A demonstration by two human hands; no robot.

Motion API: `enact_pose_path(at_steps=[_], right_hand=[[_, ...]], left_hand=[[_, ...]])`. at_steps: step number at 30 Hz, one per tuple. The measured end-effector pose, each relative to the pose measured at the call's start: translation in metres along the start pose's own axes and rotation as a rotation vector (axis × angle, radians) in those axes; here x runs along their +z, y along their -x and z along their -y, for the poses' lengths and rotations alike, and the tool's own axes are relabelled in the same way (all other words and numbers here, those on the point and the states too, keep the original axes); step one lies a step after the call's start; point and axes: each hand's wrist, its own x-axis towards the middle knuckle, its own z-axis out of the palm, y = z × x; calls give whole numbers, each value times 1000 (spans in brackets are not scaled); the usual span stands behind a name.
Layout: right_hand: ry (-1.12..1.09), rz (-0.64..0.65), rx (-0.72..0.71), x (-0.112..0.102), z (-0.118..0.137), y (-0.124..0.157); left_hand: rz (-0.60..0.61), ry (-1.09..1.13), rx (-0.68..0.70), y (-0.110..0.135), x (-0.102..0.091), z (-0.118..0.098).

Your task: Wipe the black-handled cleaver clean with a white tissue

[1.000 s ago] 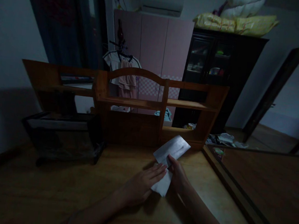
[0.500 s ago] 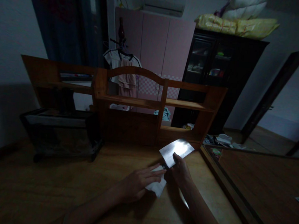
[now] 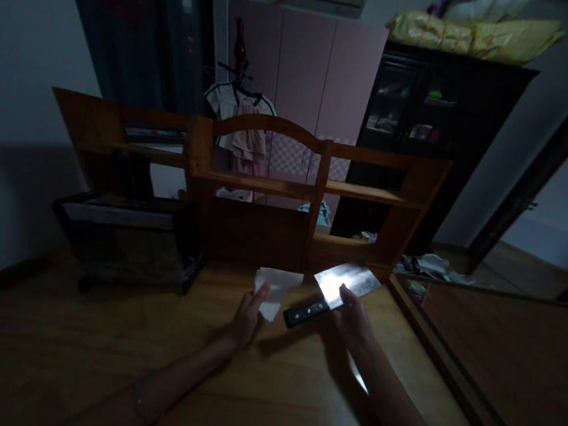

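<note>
My right hand (image 3: 352, 316) grips a cleaver (image 3: 342, 284) by the rear of its shiny broad blade. The knife's black handle (image 3: 304, 313) points left toward my other hand. My left hand (image 3: 246, 316) pinches a white paper tissue (image 3: 275, 288) and holds it up just left of the knife handle, apart from the blade. Both hands are over a wooden desk top (image 3: 150, 347), close in front of a low wooden shelf unit.
A wooden shelf rack (image 3: 266, 184) stands along the desk's far edge. A dark glass tank (image 3: 121, 231) sits at the left. A second dark table (image 3: 511, 355) adjoins on the right. Pink wardrobe (image 3: 322, 76) and black cabinet (image 3: 423, 119) stand behind.
The tissue was wrapped over the blade; my left hand has pulled it off to the left and lifted it. The bare blade and black handle now show in my right hand.
</note>
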Motion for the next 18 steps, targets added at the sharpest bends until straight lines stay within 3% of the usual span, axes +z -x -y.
enact_pose_path(at_steps=[2,3,6,9,13,18], right_hand=[[6,-2,48,1,-5,-1],[11,-2,57,2,-8,-2],[44,9,75,8,-19,0],[104,35,120,13,-26,7],[169,16,144,14,-26,16],[177,-35,84,17,-17,14]], left_hand=[[84,-52,67,0,-1,-5],[194,-92,132,2,-1,-9],[568,-218,445,11,0,-23],[793,-384,724,15,3,-28],[916,-545,935,13,4,-25],[933,-539,995,13,0,-29]])
